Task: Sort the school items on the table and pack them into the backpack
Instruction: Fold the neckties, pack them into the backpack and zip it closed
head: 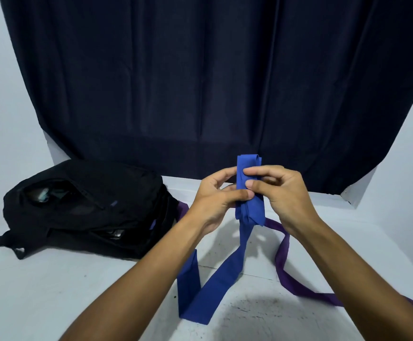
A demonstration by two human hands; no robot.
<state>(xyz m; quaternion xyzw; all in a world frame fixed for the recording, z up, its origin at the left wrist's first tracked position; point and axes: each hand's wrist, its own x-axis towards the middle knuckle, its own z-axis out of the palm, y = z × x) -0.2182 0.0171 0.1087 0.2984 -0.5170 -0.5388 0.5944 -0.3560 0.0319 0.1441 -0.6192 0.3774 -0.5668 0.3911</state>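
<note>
Dark curtain, far wall; white table, bare room near left; black backpack, far left, unzipped; purple strip trailing right; blue tie, my left hand and right hand pinching its folded top, tail draping to near edge.

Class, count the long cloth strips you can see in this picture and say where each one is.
2. The blue strip is pinched upright between left hand and right hand; the purple strip lies on the table. More may be hidden.
</note>
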